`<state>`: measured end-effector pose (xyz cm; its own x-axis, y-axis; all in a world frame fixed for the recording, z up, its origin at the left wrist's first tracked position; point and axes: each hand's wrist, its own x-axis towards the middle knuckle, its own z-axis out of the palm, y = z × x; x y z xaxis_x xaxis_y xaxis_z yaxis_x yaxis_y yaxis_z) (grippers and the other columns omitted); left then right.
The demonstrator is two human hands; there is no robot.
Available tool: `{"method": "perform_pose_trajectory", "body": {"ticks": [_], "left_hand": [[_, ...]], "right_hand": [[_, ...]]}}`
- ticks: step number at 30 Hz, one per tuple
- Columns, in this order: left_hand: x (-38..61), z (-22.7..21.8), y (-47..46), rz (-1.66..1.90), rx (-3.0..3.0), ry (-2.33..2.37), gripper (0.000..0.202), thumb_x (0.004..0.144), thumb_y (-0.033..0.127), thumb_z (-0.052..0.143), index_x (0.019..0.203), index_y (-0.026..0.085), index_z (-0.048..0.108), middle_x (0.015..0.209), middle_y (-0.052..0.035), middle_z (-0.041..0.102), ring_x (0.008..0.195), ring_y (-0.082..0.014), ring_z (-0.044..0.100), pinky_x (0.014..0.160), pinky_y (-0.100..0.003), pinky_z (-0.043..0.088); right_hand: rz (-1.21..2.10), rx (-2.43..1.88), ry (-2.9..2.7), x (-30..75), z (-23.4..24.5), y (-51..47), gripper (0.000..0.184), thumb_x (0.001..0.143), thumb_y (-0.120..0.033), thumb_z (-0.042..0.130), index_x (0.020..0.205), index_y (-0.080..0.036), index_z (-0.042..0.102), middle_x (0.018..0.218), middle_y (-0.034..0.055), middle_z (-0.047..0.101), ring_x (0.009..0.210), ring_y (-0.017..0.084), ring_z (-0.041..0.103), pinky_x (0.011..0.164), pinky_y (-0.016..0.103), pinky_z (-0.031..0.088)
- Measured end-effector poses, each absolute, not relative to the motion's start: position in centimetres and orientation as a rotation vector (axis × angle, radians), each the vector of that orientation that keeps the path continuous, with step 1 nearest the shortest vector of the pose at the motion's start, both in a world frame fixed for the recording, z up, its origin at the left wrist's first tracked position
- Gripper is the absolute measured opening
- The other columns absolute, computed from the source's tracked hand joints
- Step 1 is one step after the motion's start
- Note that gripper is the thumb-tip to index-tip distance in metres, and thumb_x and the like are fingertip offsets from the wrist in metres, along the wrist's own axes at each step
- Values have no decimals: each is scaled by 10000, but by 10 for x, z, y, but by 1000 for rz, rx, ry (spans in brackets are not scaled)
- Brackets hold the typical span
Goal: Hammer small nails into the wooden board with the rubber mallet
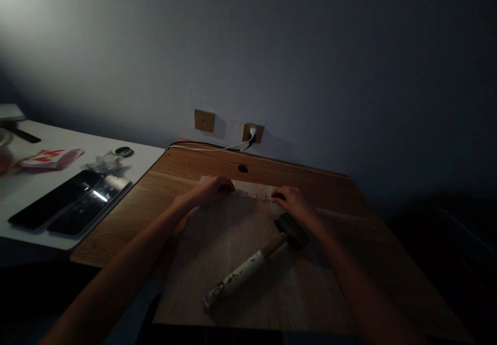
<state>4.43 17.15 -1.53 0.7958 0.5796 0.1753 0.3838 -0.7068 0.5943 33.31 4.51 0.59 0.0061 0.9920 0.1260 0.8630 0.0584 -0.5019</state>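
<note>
Two hands, head view: left hand [212, 190] and right hand [295, 201] reach over the far part of a pale board [217, 254], one at each end of a short row of small metal pins [255, 196].
Left fingers: curled, tips drawn in near the thumb, low over the board just left of the row; too dark to tell whether they grasp anything.
Right fingers: bent, index and thumb close together, just right of the row; a thin line [271, 199] runs towards them, but whether they pinch it I cannot tell.
Metal pins: at least three, tiny and shiny, spaced out between both sets of fingers.
Hammer [244, 269]: slantwise on the board, nearer the wearer than the fingers; dark blocky head beside the right hand, handle bare wood, then white with dark scuffs.
Board: flat on a wooden tabletop [143, 220], beneath the fingers.
Beyond the fingers: a dark round hole [243, 168] and a wall socket [260, 133] with a white plug [253, 131].
Far left of the fingers: two dark glossy slabs [58, 200] and a red-and-white packet [50, 158].
</note>
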Motion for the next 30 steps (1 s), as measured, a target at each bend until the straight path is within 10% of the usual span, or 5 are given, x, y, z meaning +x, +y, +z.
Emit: {"method": "perform_pose_trajectory", "body": {"ticks": [14, 20, 30], "left_hand": [[56, -12, 166, 866, 1615, 601, 197, 742, 317, 707, 841, 160, 641, 743, 1, 625, 676, -111, 579, 648, -218, 438], [67, -19, 161, 760, 1178, 598, 212, 711, 322, 704, 769, 160, 579, 729, 9, 569, 645, -88, 547, 608, -198, 435], [70, -26, 142, 623, 2354, 834, 216, 811, 201, 620, 1015, 199, 693, 822, -27, 698, 758, -175, 641, 697, -251, 455]], "right_hand": [[796, -1524, -1391, 331, 19, 47, 289, 833, -482, 528, 853, -212, 629, 876, 92, 692, 757, 202, 665, 701, 335, 564], [777, -1678, -1422, 319, 13, 50, 301, 872, -467, 431, 776, -224, 580, 611, 2, 546, 478, 146, 493, 451, 264, 383], [425, -2023, -1728, 305, 5, 57, 161, 785, -293, 739, 678, -231, 637, 688, 47, 675, 790, 244, 664, 707, 302, 419]]}}
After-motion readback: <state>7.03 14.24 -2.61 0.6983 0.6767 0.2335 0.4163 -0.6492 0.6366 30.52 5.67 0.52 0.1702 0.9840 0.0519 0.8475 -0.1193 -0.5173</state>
